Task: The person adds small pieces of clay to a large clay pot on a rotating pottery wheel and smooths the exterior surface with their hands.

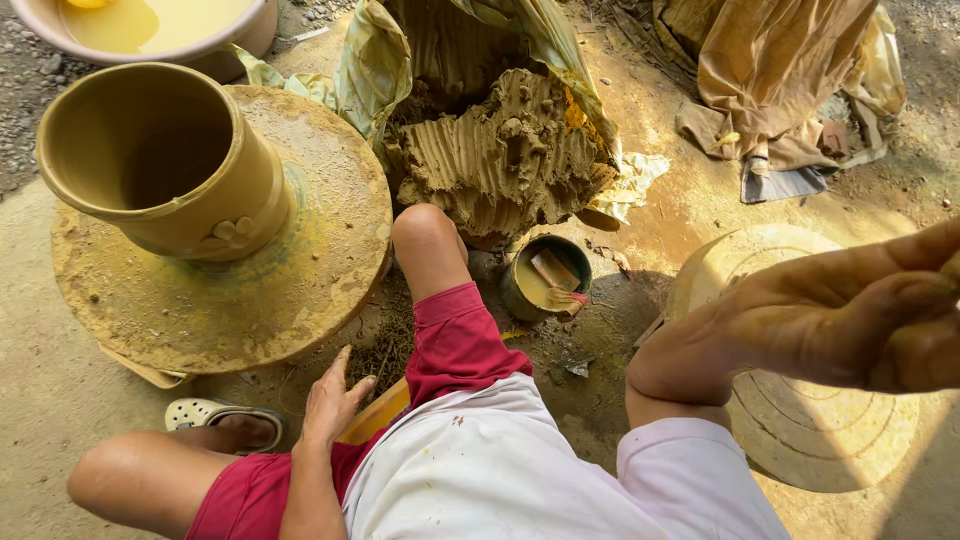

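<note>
The left hand [332, 398] rests palm down, fingers spread and holding nothing, at the foot of the clay-caked potter's wheel [300, 270], its fingertips just short of the wheel's rim at about five o'clock. Beneath the hand's heel a yellow board edge [378, 412] pokes out from under the red shorts. On the wheel, toward its ten o'clock side, stands a wet clay pot [165, 160], wide-mouthed and tilted in the view, with small lumps of clay stuck near its base.

The right hand [850, 325] is raised close to the camera at three o'clock of the view, smeared with clay, fingers curled; the frame edge cuts them off, so I cannot tell whether they pinch anything. It hangs over a round clay-coated disc [820, 430] lying on the ground and hides part of it.

Between the two knees sits a small green tub [545, 278] of slurry with a flat scraper in it. Just beyond it, at twelve o'clock, a big heap of raw clay [500, 150], ridged with cut marks, rests in an opened plastic sack [375, 60]. A basin [150, 30] of yellowish water shows at eleven o'clock, behind the wheel. A muddy crumpled cloth [780, 80] lies at one o'clock. A pale clog [215, 415] covers the left foot at seven o'clock.
</note>
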